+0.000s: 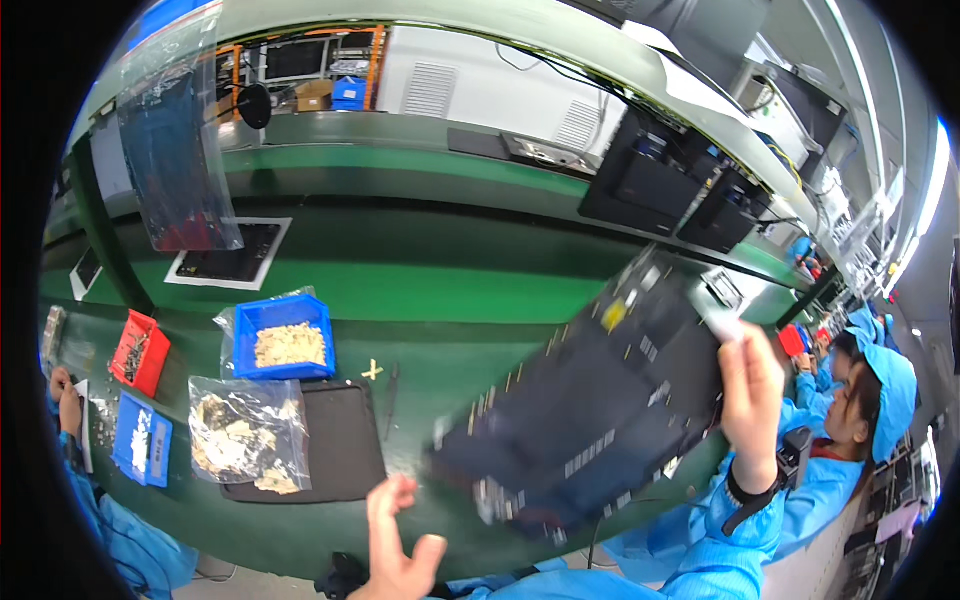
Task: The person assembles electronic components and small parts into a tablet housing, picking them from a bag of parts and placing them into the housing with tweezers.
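Observation:
A large flat black panel [570, 400] with yellow and white labels and small pale tabs along its edges slants over the right part of the green bench, smeared by motion. My right hand [755, 395] is closed at its upper right corner, where a blurred white piece [722, 322] shows at the fingertips. My left hand [395, 545] is off the panel's lower left end, fingers spread and holding nothing. Left of it lies a black pad [345, 440], partly under a clear bag [248, 440] of cream-coloured pieces. A dark thin tool [391, 400] rests beside the pad.
A blue bin [283, 335] of cream pieces stands behind the bag. Farther left are a red bin [141, 352] and a blue tray [141, 440]. A plastic sleeve [180, 150] hangs from above. Co-workers in blue [835, 440] sit close on the right; another's hands [66, 400] show at left.

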`<state>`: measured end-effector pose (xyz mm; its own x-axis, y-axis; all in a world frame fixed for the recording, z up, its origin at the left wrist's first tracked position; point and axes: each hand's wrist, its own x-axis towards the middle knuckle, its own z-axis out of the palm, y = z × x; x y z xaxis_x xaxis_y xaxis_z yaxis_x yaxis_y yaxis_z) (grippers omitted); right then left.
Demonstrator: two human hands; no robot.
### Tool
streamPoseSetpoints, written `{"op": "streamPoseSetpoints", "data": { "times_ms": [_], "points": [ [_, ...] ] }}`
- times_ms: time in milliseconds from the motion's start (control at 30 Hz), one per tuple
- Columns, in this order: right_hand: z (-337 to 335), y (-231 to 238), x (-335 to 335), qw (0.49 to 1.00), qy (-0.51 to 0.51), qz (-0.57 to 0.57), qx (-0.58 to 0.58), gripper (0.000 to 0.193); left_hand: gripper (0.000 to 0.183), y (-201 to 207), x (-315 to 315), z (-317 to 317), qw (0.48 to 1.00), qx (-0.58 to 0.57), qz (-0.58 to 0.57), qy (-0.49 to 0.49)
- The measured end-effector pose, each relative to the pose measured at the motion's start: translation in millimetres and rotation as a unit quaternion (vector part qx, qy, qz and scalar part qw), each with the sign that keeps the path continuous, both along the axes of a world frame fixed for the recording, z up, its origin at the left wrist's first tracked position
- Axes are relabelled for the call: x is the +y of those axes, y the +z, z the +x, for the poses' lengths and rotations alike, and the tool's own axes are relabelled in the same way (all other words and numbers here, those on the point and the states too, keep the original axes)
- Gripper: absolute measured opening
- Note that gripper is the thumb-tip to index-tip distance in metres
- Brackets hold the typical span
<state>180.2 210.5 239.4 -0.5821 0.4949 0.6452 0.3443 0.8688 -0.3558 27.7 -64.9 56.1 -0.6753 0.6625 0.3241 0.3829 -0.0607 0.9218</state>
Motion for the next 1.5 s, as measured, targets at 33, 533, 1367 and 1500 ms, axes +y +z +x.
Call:
{"op": "streamPoseSetpoints", "data": {
  "times_ms": [33, 533, 1367, 1500],
  "points": [
    [19, -7, -5, 0.998, -0.013, -0.053, -0.044, 0.018, 0.069, -2, 5, -2, 0.994, -0.070, 0.064, -0.045],
    [-17, -86, -53, 0.892, 0.270, -0.362, -0.012, 0.016, 0.031, 25, 18, -4, 0.948, -0.241, 0.144, -0.146],
    [-75, -106, -23, 0.719, 0.423, -0.545, 0.080, 0.071, 0.035, 28, 21, -5, 0.944, -0.195, 0.136, -0.231],
    [-47, -139, -31, 0.519, 0.493, -0.697, -0.044, 0.057, 0.035, 21, 27, -7, 0.910, -0.308, 0.185, -0.209]
  ]
}}
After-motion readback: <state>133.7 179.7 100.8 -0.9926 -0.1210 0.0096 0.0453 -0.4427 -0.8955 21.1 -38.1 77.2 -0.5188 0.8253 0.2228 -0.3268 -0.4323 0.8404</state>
